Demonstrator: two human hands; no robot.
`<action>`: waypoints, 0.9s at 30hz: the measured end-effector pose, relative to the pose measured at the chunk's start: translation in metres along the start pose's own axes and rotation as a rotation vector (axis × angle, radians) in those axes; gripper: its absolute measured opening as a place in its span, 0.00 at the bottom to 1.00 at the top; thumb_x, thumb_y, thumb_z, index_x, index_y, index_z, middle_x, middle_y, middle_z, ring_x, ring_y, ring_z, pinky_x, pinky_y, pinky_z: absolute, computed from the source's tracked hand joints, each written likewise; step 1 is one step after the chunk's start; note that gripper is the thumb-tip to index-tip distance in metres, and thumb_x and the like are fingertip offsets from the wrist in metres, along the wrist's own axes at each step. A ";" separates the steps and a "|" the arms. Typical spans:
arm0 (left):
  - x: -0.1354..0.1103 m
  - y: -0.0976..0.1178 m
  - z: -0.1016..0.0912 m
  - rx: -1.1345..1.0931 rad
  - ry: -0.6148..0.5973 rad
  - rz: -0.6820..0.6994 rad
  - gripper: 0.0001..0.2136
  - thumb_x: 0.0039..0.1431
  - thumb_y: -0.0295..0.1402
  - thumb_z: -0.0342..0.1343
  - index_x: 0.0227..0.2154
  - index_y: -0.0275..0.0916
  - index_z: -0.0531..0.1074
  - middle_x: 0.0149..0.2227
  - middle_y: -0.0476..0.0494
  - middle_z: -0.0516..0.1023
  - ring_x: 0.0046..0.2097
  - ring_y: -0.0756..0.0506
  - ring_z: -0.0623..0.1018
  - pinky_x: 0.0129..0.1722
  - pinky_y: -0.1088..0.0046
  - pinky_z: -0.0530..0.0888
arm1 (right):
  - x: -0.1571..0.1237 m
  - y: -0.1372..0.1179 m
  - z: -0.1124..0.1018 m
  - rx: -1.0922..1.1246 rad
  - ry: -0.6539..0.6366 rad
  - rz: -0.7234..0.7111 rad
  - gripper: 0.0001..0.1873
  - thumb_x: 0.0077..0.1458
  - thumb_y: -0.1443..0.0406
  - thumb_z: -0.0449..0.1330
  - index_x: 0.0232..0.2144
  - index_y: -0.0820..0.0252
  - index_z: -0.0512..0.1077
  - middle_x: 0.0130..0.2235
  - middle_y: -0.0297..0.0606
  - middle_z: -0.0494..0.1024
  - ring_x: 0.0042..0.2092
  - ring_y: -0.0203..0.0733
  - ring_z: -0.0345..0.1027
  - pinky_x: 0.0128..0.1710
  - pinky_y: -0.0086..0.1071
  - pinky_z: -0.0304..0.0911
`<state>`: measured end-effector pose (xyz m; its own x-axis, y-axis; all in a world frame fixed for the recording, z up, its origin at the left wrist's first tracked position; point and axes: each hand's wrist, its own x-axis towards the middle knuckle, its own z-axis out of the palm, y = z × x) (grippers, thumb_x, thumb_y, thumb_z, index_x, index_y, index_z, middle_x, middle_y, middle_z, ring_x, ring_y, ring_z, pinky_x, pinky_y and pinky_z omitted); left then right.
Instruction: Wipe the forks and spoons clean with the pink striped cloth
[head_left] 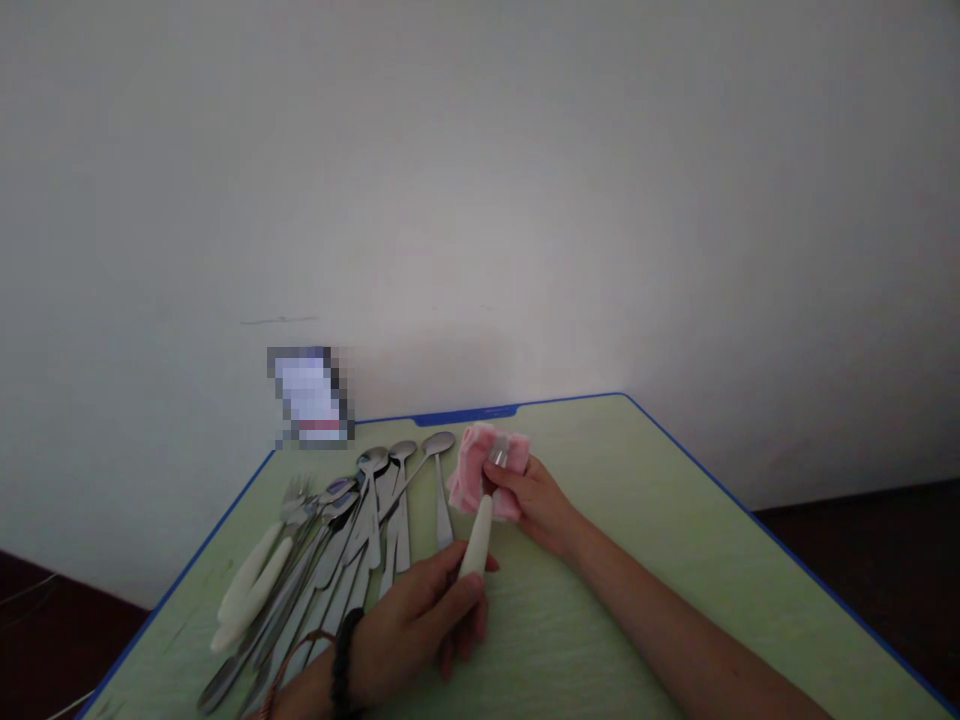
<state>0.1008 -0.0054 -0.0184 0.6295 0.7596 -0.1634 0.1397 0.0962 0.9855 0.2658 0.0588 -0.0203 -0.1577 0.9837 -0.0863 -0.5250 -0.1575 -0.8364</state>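
Note:
My left hand (431, 615), with a dark beaded bracelet at the wrist, is closed round the white handle of a fork (478, 535). The fork points up and away, its metal head lying against a folded pink cloth (472, 468). My right hand (536, 495) grips the cloth from the right side, its thumb pressed over the fork's head. Just left of the cloth lies a spoon (439, 442) on the table. Beside my left hand spreads a pile of metal cutlery (341, 560), spoons and long handles overlapping. Part of the pile is hidden behind my left hand and forearm.
More forks (296, 500) with white handles (251, 590) lie at the pile's left edge. A phone-like screen (311, 395), blurred out, leans at the back left. The pale green table (637, 520) has a blue rim and stands against a plain wall (480, 200).

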 end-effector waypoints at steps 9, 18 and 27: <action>0.003 -0.005 -0.001 -0.024 -0.006 0.016 0.18 0.59 0.46 0.45 0.40 0.35 0.63 0.24 0.50 0.69 0.20 0.55 0.68 0.14 0.84 0.64 | -0.001 -0.003 0.000 -0.073 -0.078 0.069 0.13 0.39 0.60 0.66 0.26 0.63 0.72 0.26 0.33 0.75 0.28 0.33 0.65 0.31 0.29 0.60; 0.002 0.004 -0.001 -0.050 -0.026 -0.034 0.20 0.53 0.48 0.52 0.35 0.33 0.64 0.21 0.53 0.67 0.19 0.55 0.66 0.15 0.84 0.65 | 0.000 -0.002 0.005 -0.002 0.029 0.077 0.12 0.30 0.74 0.59 0.24 0.61 0.71 0.24 0.30 0.75 0.27 0.33 0.65 0.29 0.27 0.60; 0.001 0.007 -0.001 -0.003 -0.069 -0.041 0.20 0.54 0.48 0.51 0.38 0.33 0.63 0.22 0.52 0.68 0.20 0.56 0.65 0.17 0.83 0.63 | -0.002 -0.002 0.007 -0.124 -0.025 0.063 0.12 0.36 0.65 0.65 0.28 0.62 0.72 0.27 0.33 0.76 0.28 0.34 0.65 0.31 0.29 0.60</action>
<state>0.1016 -0.0033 -0.0115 0.6744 0.7089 -0.2066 0.1640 0.1289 0.9780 0.2615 0.0569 -0.0149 -0.2086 0.9696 -0.1282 -0.4065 -0.2052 -0.8903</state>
